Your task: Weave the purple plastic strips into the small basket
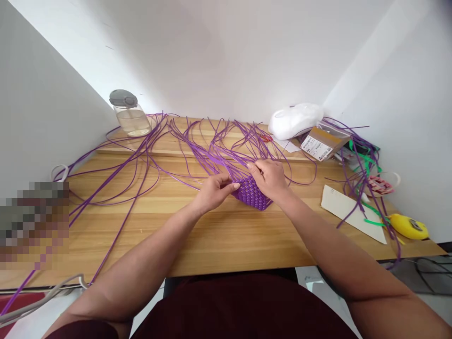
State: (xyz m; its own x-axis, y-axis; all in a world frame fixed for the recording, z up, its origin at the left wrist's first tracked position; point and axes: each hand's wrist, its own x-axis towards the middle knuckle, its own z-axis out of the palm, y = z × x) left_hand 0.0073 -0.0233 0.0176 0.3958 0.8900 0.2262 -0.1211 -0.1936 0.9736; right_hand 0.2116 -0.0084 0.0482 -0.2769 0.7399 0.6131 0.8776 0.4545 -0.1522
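Dark maroon cloth point(240, 306) is covering you; white walls point(212, 56) are enclosing the pale wooden table point(226, 247). Mid-table, a purple woven piece point(251, 195) is pointing its loose strands point(216, 159) wallward, long axis unclear; your left hand point(213, 192) and right hand point(270, 178) are pinching its edges.

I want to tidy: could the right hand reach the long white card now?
Probably yes: mostly bare wood lies between the right hand and the long white card, though purple strands cross it and the hand holds the purple weave.
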